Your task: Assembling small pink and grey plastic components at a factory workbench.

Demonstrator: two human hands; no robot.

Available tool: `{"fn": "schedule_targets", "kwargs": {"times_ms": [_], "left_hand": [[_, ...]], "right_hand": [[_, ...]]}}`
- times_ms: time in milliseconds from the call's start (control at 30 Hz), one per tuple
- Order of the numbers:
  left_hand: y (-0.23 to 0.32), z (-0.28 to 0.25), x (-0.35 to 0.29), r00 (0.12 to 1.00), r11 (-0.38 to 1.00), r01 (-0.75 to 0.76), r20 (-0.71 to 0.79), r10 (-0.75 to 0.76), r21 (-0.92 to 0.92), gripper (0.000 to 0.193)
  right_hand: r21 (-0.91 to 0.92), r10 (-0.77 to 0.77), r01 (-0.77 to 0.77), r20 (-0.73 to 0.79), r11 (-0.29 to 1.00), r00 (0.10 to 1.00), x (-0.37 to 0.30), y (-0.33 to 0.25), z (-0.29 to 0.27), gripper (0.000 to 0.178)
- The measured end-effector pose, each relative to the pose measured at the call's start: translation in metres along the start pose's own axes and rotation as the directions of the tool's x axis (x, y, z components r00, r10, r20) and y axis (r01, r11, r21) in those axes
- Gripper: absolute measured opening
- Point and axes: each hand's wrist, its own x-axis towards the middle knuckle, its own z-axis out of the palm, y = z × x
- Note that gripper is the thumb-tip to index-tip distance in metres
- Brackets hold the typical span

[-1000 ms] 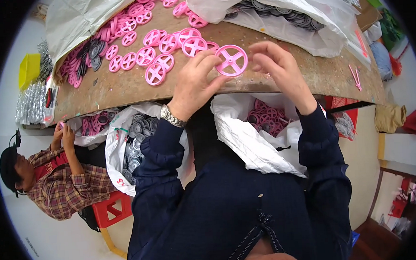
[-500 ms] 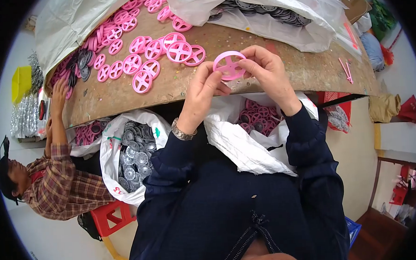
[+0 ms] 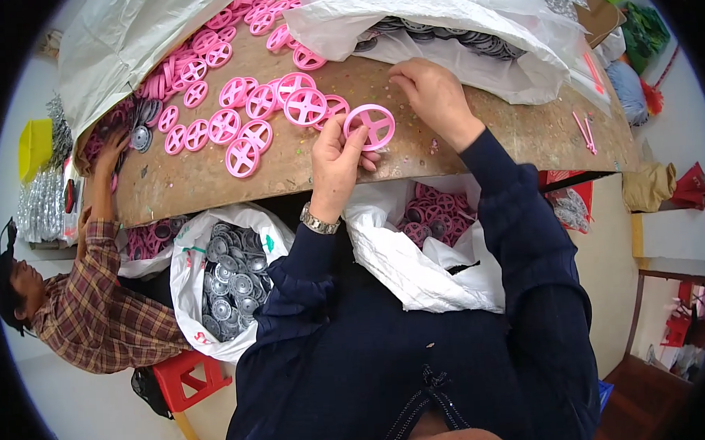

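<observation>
My left hand (image 3: 337,169) pinches a pink spoked plastic wheel (image 3: 374,126) by its lower left rim, just above the table's near edge. My right hand (image 3: 435,98) is apart from it, farther up the table by the white plastic bag (image 3: 472,65) with grey discs (image 3: 482,41) in its mouth. The right fingers are curled together; what lies between them, if anything, is hidden. Several loose pink wheels (image 3: 305,106) lie left of my left hand, some overlapping.
Below the table edge stand a white sack (image 3: 401,257) of pink and dark parts and a bag of grey discs (image 3: 233,284). At the left a person (image 3: 96,302) reaches into the pile beside a red stool (image 3: 190,380). Pink sticks (image 3: 585,133) lie at the right.
My right hand has let go of the pink wheel and moved up toward the plastic bag. My left hand keeps the wheel, now a little lower and turned more face-on.
</observation>
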Motion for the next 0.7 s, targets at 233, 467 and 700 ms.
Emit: {"fn": "schedule_targets", "kwargs": {"times_ms": [233, 467, 700], "left_hand": [[-0.004, -0.003, 0.0, 1.0, 1.0, 0.015, 0.026, -0.014, -0.025, 0.018], [-0.007, -0.004, 0.0, 1.0, 1.0, -0.005, 0.019, 0.005, -0.019, 0.018], [-0.006, -0.004, 0.0, 1.0, 1.0, 0.002, 0.018, -0.001, -0.025, 0.019]], "right_hand": [[-0.377, -0.099, 0.101, 0.026, 0.921, 0.995, 0.049, 0.039, 0.044, 0.014], [-0.522, -0.163, 0.181, 0.081, 0.833, 0.983, 0.076, 0.051, 0.075, 0.019], [-0.537, -0.222, 0.254, 0.125, 0.804, 0.967, 0.076, 0.058, 0.071, 0.021]]}}
